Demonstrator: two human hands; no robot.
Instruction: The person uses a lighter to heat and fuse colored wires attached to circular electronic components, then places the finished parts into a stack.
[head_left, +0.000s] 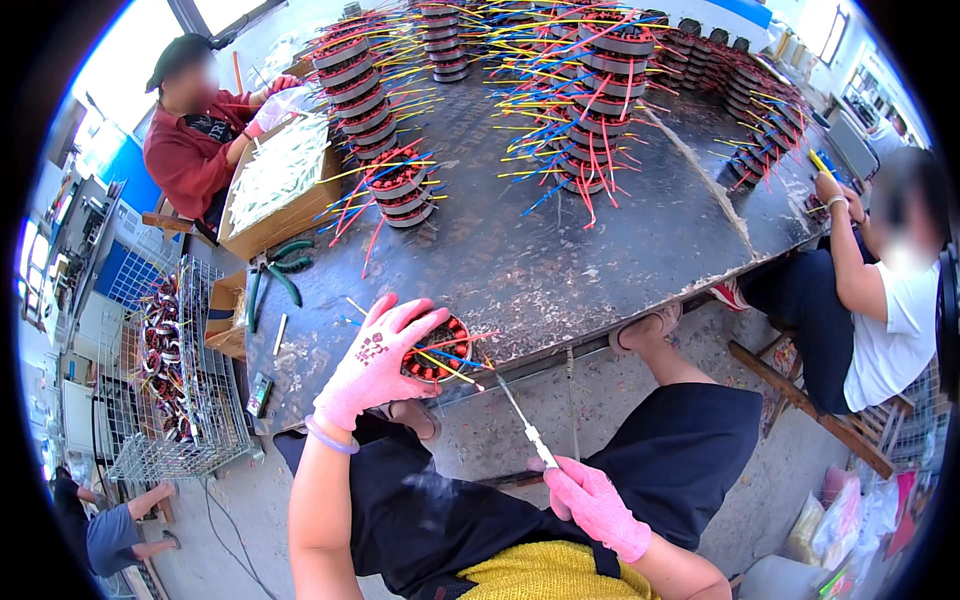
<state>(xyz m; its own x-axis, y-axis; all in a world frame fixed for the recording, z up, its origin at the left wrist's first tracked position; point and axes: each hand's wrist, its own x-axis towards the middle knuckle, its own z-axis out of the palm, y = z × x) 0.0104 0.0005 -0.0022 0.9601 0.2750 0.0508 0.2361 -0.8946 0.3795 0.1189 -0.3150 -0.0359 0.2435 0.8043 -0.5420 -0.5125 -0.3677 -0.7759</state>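
My left hand [378,362], in a pink glove, grips a round motor stator [456,345] at the table's near edge, its fingers spread over the left side. Red, yellow and blue wires [445,366] stick out of the stator toward the right. In my right hand [592,505], also pink-gloved, is a slim tool with a white handle and thin metal tip, apparently a soldering iron [534,434]. Its tip is close to the wire ends; I cannot tell whether they touch. A faint wisp of smoke shows above my lap. My palm hides part of the stator.
Stacks of wired stators [590,130] stand across the dark table [480,240]. Green-handled pliers [275,268] lie at the left, near a cardboard box [322,190] of white sleeves. A wire basket [190,440] holds more wound parts. Co-workers sit at the left and right.
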